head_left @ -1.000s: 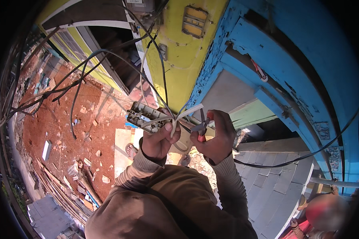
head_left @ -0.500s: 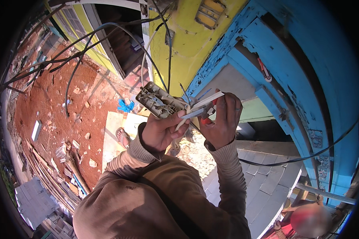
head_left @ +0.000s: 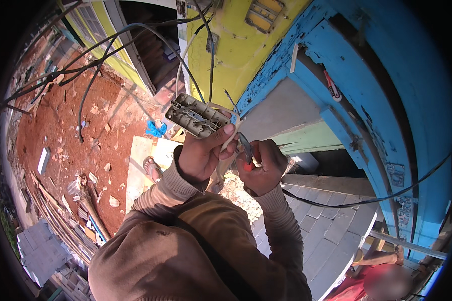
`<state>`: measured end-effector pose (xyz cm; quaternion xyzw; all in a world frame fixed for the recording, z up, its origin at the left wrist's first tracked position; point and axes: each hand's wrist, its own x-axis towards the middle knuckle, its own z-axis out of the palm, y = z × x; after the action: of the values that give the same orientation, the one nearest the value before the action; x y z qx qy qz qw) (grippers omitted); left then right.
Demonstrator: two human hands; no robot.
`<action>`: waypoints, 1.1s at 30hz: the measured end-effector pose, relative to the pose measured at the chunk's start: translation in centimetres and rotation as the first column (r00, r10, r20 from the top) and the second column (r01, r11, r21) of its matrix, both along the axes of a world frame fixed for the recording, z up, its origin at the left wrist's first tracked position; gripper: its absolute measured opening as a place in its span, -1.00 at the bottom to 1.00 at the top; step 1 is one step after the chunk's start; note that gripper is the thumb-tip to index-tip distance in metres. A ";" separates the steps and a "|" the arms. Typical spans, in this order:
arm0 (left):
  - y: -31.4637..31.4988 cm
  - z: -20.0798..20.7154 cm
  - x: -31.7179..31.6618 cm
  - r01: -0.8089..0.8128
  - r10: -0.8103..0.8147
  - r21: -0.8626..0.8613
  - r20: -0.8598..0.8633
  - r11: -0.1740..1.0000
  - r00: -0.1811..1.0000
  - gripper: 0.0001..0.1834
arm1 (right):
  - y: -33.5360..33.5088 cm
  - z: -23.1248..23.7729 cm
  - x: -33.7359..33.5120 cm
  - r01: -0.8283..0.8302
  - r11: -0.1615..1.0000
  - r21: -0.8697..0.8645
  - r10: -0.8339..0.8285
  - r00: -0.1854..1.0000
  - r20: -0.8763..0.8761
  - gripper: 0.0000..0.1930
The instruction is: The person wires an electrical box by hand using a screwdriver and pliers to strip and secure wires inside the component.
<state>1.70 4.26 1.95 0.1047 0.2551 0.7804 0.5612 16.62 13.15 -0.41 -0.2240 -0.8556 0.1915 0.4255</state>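
Beige plastic first: noted the open-backed box (head_left: 196,116) in mid-air, gripped near its right end in the left hand (head_left: 202,154), hollow side turned upward, probably to keep the inside in sight. Found the left thumb pressed toward the fingertips, pinching a pale cable (head_left: 237,122) just beside the box's right-hand edge; judged this a way of steadying both at once. Saw the right hand (head_left: 265,168) curled around red-handled pliers (head_left: 245,146), dark blades close to the left fingertips, likely for short, controlled movement. Could not tell contact between blades and cable. Logged a red-and-white tool (head_left: 332,88) in the groove of the blue frame (head_left: 346,70), presumably parked there within reach. Recorded dark cables (head_left: 212,75) running down toward the box's upper edge.
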 end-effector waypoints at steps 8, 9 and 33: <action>0.2 0.0 0.6 0.033 -0.034 -0.018 -0.110 0.999 0.993 -0.70 | 1.0 6.4 2.0 0.251 0.859 0.447 -0.383 0.894 0.233 -0.47; 0.2 -0.2 0.8 0.041 -0.041 -0.002 -0.130 0.999 0.991 -0.69 | 1.0 7.1 2.3 0.254 0.856 0.451 -0.390 0.889 0.240 -0.47; 2.2 -2.7 4.7 0.129 -0.143 -0.068 -0.300 0.989 0.943 -0.63 | 1.8 14.2 8.4 -0.146 0.815 0.560 -0.431 0.493 0.756 -0.65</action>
<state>6.40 6.42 -0.78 0.2277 0.3491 0.7081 0.5700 25.03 14.94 13.78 -0.2283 -0.9431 -0.2416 0.0039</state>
